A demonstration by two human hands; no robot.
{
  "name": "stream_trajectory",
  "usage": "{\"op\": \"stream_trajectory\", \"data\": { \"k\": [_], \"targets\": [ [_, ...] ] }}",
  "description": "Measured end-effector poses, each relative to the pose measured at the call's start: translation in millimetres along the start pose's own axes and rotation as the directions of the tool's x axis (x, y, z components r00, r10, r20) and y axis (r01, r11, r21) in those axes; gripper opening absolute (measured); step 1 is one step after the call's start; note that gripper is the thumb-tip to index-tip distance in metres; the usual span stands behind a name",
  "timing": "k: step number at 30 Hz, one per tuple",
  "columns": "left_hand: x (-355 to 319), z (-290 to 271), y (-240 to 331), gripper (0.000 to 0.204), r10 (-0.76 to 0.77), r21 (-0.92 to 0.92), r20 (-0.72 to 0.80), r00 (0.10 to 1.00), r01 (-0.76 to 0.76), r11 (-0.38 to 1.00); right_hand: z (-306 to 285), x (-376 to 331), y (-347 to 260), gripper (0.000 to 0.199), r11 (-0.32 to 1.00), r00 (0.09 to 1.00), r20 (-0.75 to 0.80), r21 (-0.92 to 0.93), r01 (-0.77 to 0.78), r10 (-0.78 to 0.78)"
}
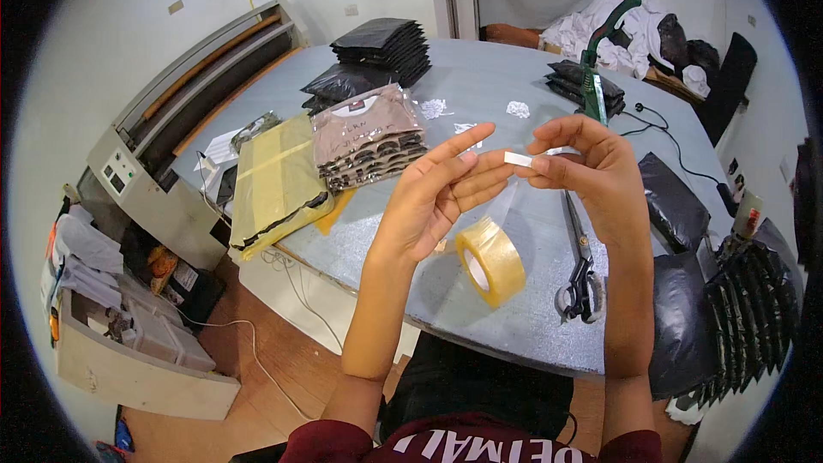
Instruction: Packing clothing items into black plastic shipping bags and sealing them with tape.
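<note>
tape roll: stood on edge on table, below hands
left hand: fingers extended, strip steadied
right hand: strip pinched
risk: strip likely folded onto itself if tension is lost

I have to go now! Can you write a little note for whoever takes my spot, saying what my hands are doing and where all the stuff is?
Left hand: fingers out, touching a clear strip of tape that runs down to the tape roll.
Right hand: pinching the strip's free end, a small white tab.
Roll hangs off the strip above the grey table; whether it touches it is unclear.
Scissors lie on the table, right of the roll.
Bagged shirts and yellow bags lie at the left, black bags behind.
Done: strip pulled out.
Left: strip not yet cut.
</note>
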State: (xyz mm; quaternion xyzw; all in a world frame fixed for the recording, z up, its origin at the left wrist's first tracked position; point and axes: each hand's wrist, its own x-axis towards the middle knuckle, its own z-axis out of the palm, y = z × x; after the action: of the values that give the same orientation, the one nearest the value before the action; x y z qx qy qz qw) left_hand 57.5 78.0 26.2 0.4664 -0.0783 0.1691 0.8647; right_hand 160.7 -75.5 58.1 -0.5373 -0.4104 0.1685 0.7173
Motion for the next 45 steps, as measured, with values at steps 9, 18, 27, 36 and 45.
{"op": "stream_trajectory", "data": {
  "k": [9, 18, 27, 36, 45],
  "targets": [
    [2, 1, -1, 0.041, -0.018, 0.011, 0.027, 0.999, 0.017, 1.0, 0, -2, -7, 0.022, 0.975, 0.998, 0.036, -0.213, 0.065, -0.059],
    [-1, 1, 3, 0.04, 0.033, 0.061, -0.013, 0.999, -0.032, 0.998, 13, 0, -10, 0.026, 0.965, 0.984, 0.057, -0.191, 0.178, -0.17],
    [-3, 3, 2, 0.042, 0.057, 0.004, 0.011, 0.998, -0.057, 0.998, 25, 1, 6, 0.027, 0.859, 0.913, 0.047, -0.324, 0.397, -0.404],
    [-5, 4, 1, 0.042, 0.069, -0.004, 0.015, 0.998, -0.069, 0.998, 31, 2, 13, 0.024, 0.811, 0.879, -0.002, -0.386, 0.44, -0.477],
    [-7, 6, 1, 0.041, 0.104, 0.053, 0.031, 0.994, -0.105, 0.993, 34, 1, 16, 0.02, 0.685, 0.807, 0.013, -0.52, 0.51, -0.59]
  ]
}}
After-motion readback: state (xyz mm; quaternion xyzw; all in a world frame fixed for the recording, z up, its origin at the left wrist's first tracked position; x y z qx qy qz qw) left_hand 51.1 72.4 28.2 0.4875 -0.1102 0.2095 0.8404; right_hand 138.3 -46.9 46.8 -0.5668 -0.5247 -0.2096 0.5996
